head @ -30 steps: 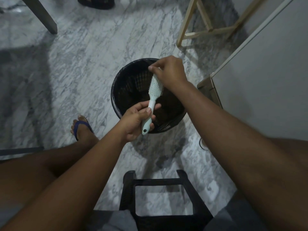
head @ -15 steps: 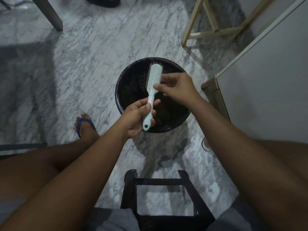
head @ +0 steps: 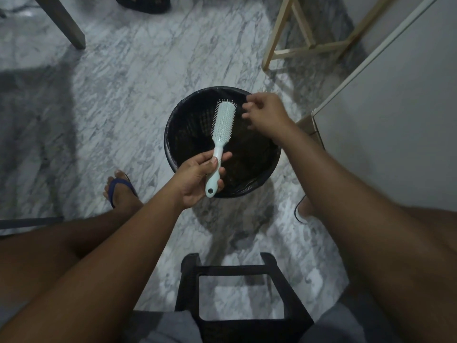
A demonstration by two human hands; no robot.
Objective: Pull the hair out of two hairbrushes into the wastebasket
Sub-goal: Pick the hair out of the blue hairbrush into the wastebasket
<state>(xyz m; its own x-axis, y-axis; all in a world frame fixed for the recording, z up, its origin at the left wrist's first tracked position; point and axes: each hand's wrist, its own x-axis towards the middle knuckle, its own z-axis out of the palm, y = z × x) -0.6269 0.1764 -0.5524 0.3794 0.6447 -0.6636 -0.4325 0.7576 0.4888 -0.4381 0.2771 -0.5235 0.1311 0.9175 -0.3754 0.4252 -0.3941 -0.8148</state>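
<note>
One hairbrush (head: 221, 128) in view, pale mint, held over the black wastebasket (head: 173, 134), bristle face up and head pointing toward the far rim. One wastebasket, round, lined with a dark bag, standing on the grey marble floor (head: 123, 82). Two hands over the wastebasket. Left hand (head: 197, 178) at the near rim, wrapped around the brush handle, thumb on top, fingers curled beneath. Right hand (head: 265, 112) above the right half of the wastebasket, just beside the brush head and clear of it, fingers loosely curled with tips drawn together; cannot tell whether any hair sits between them. Dark matter inside the wastebasket, too dim to name.

Left of the wastebasket, one foot in a blue flip-flop (head: 118, 189). Nearer than the wastebasket, one black stool frame (head: 237, 268). Beyond the wastebasket to the right, one pale wooden frame (head: 291, 49); beyond to the left, one grey furniture leg (head: 64, 21) and one dark sandal (head: 146, 4). Right of the wastebasket, one white cabinet (head: 385, 120).

Against half a second ago: right hand off the base of the brush head, now lifted away to the right. Brush head tipped a little further over the wastebasket centre. Left hand's hold on the handle unchanged.
</note>
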